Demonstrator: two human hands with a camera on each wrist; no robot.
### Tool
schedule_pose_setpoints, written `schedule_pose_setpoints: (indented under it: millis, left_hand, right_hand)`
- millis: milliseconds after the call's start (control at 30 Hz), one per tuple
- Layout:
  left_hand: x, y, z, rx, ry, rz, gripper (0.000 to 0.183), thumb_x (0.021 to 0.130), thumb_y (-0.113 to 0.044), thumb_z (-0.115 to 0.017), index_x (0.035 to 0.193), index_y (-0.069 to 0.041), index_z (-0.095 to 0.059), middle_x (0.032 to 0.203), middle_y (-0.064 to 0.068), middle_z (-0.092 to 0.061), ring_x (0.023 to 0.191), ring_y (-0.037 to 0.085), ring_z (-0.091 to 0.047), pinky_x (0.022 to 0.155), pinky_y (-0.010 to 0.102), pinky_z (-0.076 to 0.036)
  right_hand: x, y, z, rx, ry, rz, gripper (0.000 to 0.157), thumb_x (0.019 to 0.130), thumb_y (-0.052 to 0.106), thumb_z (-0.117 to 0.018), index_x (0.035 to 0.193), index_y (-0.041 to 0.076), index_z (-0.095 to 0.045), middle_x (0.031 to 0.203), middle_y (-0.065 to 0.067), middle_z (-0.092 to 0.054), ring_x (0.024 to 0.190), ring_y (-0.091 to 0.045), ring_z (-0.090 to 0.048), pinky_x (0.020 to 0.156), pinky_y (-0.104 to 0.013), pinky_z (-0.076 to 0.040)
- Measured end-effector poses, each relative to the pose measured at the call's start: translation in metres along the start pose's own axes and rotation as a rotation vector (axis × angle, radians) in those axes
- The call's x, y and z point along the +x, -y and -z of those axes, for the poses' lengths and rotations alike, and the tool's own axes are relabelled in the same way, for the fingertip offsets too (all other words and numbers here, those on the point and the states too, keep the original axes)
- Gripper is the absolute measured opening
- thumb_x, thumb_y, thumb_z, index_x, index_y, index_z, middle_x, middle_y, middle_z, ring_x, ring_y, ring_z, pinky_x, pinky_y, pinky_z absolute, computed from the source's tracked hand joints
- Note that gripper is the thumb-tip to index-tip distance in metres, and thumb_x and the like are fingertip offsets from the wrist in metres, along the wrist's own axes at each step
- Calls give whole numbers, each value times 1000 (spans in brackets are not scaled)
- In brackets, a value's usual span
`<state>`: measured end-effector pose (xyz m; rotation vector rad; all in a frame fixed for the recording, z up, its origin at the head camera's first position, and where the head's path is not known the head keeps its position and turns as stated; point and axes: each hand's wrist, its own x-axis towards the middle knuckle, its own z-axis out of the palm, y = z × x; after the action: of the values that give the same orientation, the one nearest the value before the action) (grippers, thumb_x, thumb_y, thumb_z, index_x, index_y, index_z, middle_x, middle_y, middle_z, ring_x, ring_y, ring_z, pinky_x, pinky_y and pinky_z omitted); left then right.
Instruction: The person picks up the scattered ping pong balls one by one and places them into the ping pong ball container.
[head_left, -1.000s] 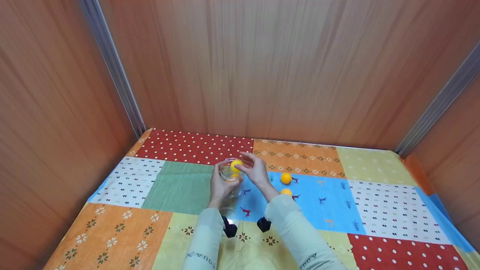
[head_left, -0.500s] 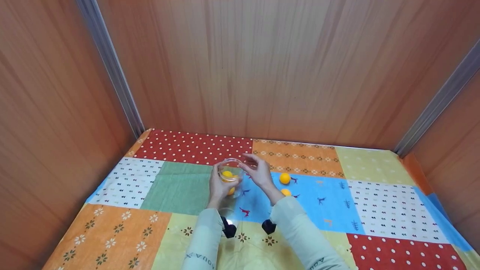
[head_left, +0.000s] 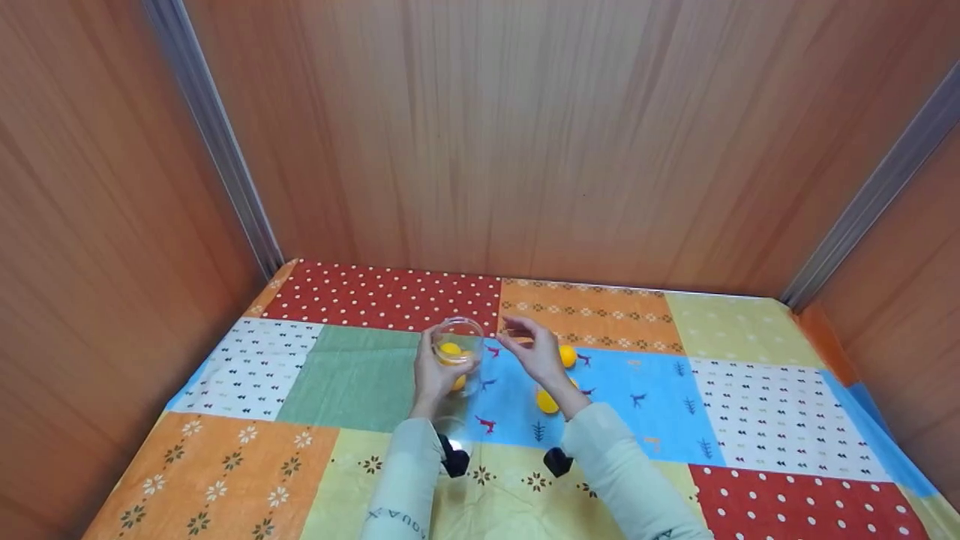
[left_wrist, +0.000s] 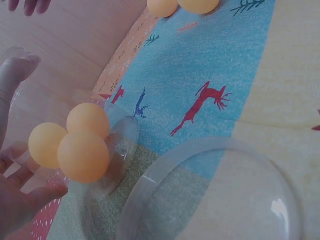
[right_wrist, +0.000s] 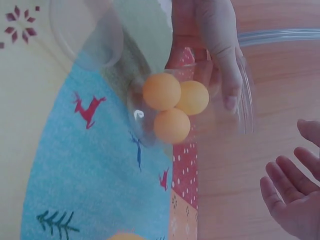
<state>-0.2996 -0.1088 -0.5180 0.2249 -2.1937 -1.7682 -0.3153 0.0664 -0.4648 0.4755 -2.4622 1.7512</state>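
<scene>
My left hand (head_left: 433, 375) grips a clear plastic jar (head_left: 471, 343), tilted, with its mouth facing up and away. Three orange ping-pong balls (left_wrist: 83, 155) lie together near the jar's bottom, seen through its wall in both wrist views. To the right of the jar, my right hand (head_left: 536, 352) hovers with nothing in it, its fingers loosely bent and apart from the jar. Below that hand and its wrist, more orange balls rest on the cloth: one ball (head_left: 568, 356) farther back, another ball (head_left: 547, 402) nearer, and one partly hidden behind the wrist.
A clear round lid (left_wrist: 220, 143) lies on the patchwork cloth (head_left: 360, 375) in front of the left forearm. Wood-grain panels (head_left: 525, 150) close off the back and both sides. Dark wrist cameras (head_left: 557, 461) sit under the sleeves.
My right hand has let a ping-pong ball drop into the jar, then drawn back to the right. The left hand keeps its hold on the jar. A nearer ball has come into sight.
</scene>
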Motion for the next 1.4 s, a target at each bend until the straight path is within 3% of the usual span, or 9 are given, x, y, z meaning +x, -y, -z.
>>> schedule_pose_setpoints:
  millis: [367, 633, 1000, 1400]
  left_hand:
    - [-1, -1, 1, 10, -5, 2, 73, 63, -16, -80, 122, -13, -38, 125, 8, -43, 111, 25, -43, 93, 42, -38]
    - [0, 0, 0, 10, -5, 19, 71, 63, -17, -80, 121, -17, -39, 124, 3, -44, 110, 22, -43, 92, 42, -38]
    - [-1, 2, 1, 5, 5, -19, 71, 63, -16, -80, 121, -15, -38, 126, 10, -42, 111, 25, -42, 90, 42, -40]
    - [-1, 0, 0, -1, -3, -1, 72, 63, -17, -80, 122, -15, -39, 125, 5, -43, 111, 25, -43, 91, 42, -39]
  right_hand:
    - [-9, -14, 22, 2, -13, -12, 38, 81, 26, -64, 115, 11, -57, 112, -4, -58, 98, -18, -53, 84, -35, -45]
    - [-15, -25, 34, -35, -31, -74, 33, 82, 20, -64, 114, 13, -58, 114, -7, -57, 100, -22, -52, 85, -37, -44]
    - [-25, -49, 47, -51, -52, -65, 35, 81, 19, -64, 114, 8, -58, 113, -12, -56, 101, -28, -51, 87, -39, -42]
    - [-30, -68, 59, -84, -65, -178, 42, 80, 23, -65, 117, 4, -55, 113, -14, -54, 98, -27, -50, 85, -39, -43]
